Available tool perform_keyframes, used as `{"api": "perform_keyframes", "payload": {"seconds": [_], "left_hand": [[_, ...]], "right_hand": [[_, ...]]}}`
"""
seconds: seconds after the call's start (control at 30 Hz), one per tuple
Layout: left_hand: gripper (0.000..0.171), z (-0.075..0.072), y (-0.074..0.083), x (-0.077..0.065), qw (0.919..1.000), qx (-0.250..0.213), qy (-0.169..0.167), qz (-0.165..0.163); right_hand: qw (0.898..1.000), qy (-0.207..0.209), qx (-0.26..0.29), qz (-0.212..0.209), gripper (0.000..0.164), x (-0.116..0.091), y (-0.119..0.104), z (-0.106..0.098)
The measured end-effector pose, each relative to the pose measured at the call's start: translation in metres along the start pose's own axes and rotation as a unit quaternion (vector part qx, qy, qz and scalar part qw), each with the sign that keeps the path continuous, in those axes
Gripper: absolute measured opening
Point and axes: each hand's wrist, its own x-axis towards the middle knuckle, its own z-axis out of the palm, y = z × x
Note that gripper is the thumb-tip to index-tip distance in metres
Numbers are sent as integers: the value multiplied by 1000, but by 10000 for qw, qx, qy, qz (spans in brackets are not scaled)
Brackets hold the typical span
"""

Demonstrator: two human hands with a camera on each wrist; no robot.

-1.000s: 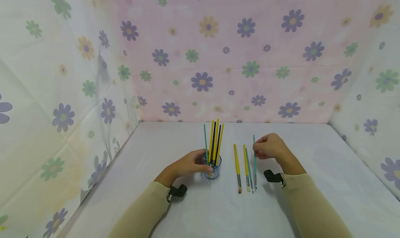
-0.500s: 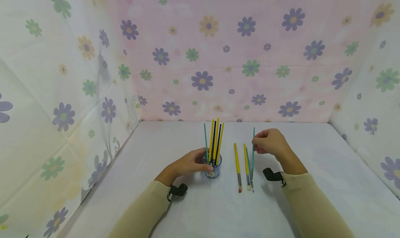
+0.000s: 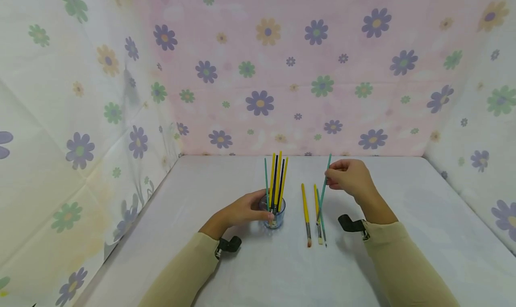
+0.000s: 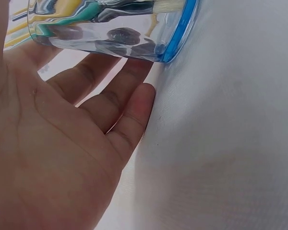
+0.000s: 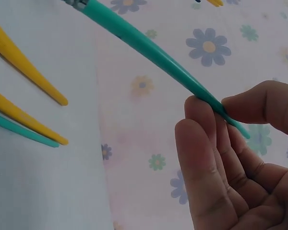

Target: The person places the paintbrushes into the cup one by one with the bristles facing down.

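My left hand (image 3: 243, 212) holds a clear glass cup (image 4: 110, 40) with a blue base, thumb across the front and fingers behind. Several paintbrushes (image 3: 280, 172) stand in the cup, bristles down, with yellow, dark and green handles. Between thumb and fingertips, my right hand (image 3: 351, 178) pinches a green paintbrush (image 5: 153, 52) near its handle tip. The brush slants with its bristle end down and left, overlapping the brushes below it in the head view. On the table lie a yellow brush with reddish-brown bristles (image 3: 305, 204), a yellow brush with pale bristles (image 3: 320, 241) and a thin green brush (image 3: 323, 226).
A white-covered table (image 3: 258, 271) carries everything. Behind it rises a pink flowered cloth (image 3: 225, 87), with pale flowered cloths at the left (image 3: 48, 132) and right (image 3: 483, 132). Each wrist wears a black camera mount, one on the left (image 3: 230, 245) and one on the right (image 3: 350, 224).
My right hand has lifted the green paintbrush off the table, moving up and away, and its bristle end has swung left over the lying brushes. The left hand stays at the cup.
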Motion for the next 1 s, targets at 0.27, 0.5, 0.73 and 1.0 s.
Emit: {"api": "perform_keyframes", "payload": {"seconds": [0.27, 0.5, 0.73, 1.0], "left_hand": [[69, 1, 0, -1, 9996, 54, -12, -290], [73, 1, 0, -2, 9982, -396, 137, -423], [71, -1, -2, -1, 9969, -766, 156, -77], [66, -3, -4, 0, 9977, -654, 165, 50]], "right_hand": [[9981, 265, 276, -486, 29, -5, -6, 1], [9957, 396, 563, -613, 28, -9, -15, 2], [9929, 417, 817, -763, 30, -15, -26, 4], [9899, 531, 983, -871, 32, -24, -39, 9]]}}
